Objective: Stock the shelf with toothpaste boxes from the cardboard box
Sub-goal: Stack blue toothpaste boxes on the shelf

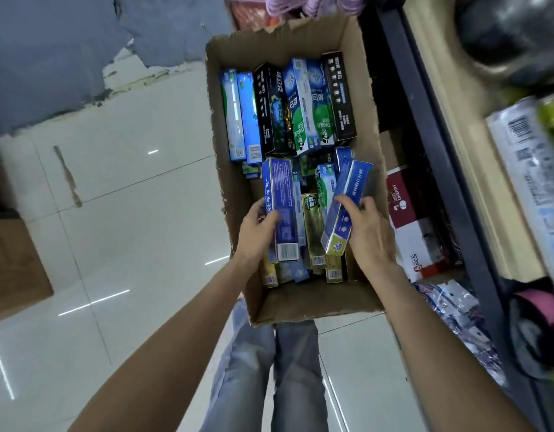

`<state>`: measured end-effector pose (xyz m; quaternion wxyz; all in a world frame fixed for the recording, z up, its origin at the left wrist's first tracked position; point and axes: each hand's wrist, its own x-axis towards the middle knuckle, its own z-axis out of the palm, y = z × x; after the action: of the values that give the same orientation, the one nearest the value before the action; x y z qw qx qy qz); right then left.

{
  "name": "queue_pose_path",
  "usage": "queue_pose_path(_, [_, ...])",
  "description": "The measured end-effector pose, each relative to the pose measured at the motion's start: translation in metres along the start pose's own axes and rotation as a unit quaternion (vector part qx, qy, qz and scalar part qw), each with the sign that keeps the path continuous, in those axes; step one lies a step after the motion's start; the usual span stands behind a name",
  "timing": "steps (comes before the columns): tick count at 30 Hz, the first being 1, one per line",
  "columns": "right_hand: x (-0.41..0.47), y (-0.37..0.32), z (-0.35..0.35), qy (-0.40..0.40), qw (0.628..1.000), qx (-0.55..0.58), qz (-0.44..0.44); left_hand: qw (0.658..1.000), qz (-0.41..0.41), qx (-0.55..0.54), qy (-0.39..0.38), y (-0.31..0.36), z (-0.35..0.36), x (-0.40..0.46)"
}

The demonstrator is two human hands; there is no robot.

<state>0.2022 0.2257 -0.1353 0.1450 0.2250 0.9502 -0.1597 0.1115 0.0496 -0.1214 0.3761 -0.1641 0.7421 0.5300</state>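
Over a cardboard box (pixel 288 300) on the tiled floor (pixel 129 213), beside a shelf (pixel 431 145), both hands reach in. Left hand (pixel 257 232) grips one blue toothpaste box (pixel 280 194); right hand (pixel 367 232) grips another (pixel 347 201), tilted. More toothpaste boxes (pixel 288 110) fill the carton.

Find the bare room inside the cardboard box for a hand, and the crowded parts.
Bare bottom of the cardboard box shows by its near wall, below the gold boxes. The far row of toothpaste boxes is packed; left hand and right hand crowd the middle.
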Motion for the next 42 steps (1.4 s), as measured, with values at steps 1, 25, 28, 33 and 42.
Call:
queue_pose_path(1, [-0.003,-0.001,-0.010,0.016,0.999,-0.019,-0.022,1.000,-0.004,-0.015,-0.015,0.010,-0.008,-0.009])
queue_pose_path(25, [0.046,-0.063,0.096,-0.102,0.985,-0.111,0.080,0.992,0.051,0.112,-0.002,0.030,-0.055,0.006])
queue_pose_path(28, [0.039,-0.060,0.105,-0.077,0.987,-0.137,0.034,0.993,0.055,0.108,0.006,0.027,-0.056,0.012])
queue_pose_path(33, [0.045,-0.063,0.073,-0.039,0.986,0.090,0.137,0.995,0.036,0.097,-0.005,0.027,-0.059,0.018])
queue_pose_path(42, [-0.065,-0.079,-0.110,-0.114,0.581,0.770,0.238,0.997,0.020,0.055,-0.041,0.097,-0.062,-0.064])
